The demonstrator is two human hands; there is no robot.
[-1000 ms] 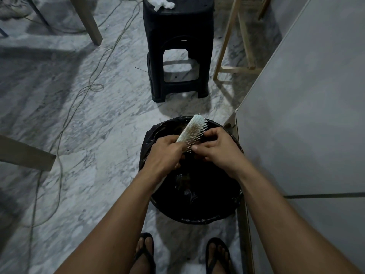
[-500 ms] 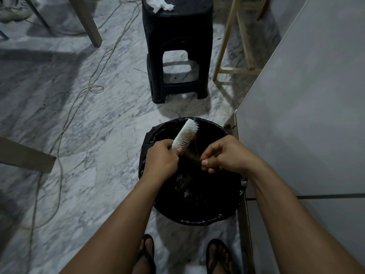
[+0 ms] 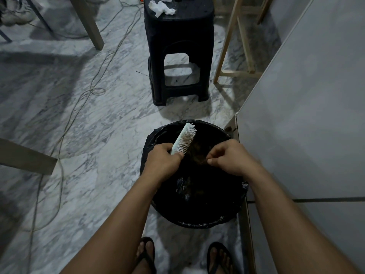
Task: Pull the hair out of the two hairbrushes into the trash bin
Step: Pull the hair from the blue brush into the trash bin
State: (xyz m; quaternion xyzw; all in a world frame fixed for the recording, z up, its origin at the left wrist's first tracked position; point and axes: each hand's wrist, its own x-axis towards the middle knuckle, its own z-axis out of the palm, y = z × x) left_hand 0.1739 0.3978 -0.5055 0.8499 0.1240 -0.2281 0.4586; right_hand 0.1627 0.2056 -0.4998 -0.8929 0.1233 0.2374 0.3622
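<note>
left hand [image 3: 162,159] fingers clenched on the pale plastic hairbrush [image 3: 184,139], right hand [image 3: 229,157] fingers pinching a brown hair clump [image 3: 199,158] over the black-lined round trash bin [image 3: 197,224] at lower centre so it drops in

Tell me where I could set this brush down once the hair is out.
The black stool's top has bare room right of the crumpled tissue. The marble floor is open between the trash bin and the cable. It is crowded where bin meets grey cabinet.

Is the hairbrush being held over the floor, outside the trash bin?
No, the left hand holds the hairbrush above the open trash bin, within its rim.
</note>
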